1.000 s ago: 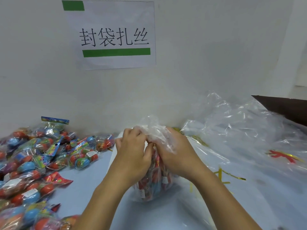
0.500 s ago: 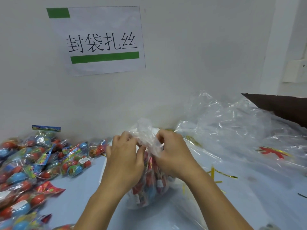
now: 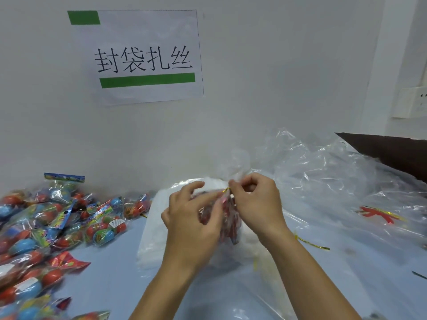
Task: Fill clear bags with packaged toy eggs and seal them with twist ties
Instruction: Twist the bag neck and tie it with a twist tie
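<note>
A clear bag (image 3: 231, 218) stuffed with packaged toy eggs stands on the table between my hands, its gathered top (image 3: 233, 167) sticking up behind them. My left hand (image 3: 194, 222) holds the bag just under the neck, thumb against the plastic and fingers partly lifted. My right hand (image 3: 256, 204) pinches a gold twist tie (image 3: 227, 190) at the bag's neck. The bag's lower part is hidden behind my hands.
A heap of packaged toy eggs (image 3: 57, 222) covers the left of the blue table (image 3: 111, 269). A stack of flat clear bags (image 3: 152, 241) lies under the filled bag. Crumpled clear plastic (image 3: 335, 181) spreads on the right, with loose gold ties (image 3: 312, 244) and a red-gold bundle (image 3: 379, 213).
My hands have loosened from the bunched bag top. The right hand now pinches a gold tie at the neck, and the left hand's fingers have lifted while it steadies the bag.
</note>
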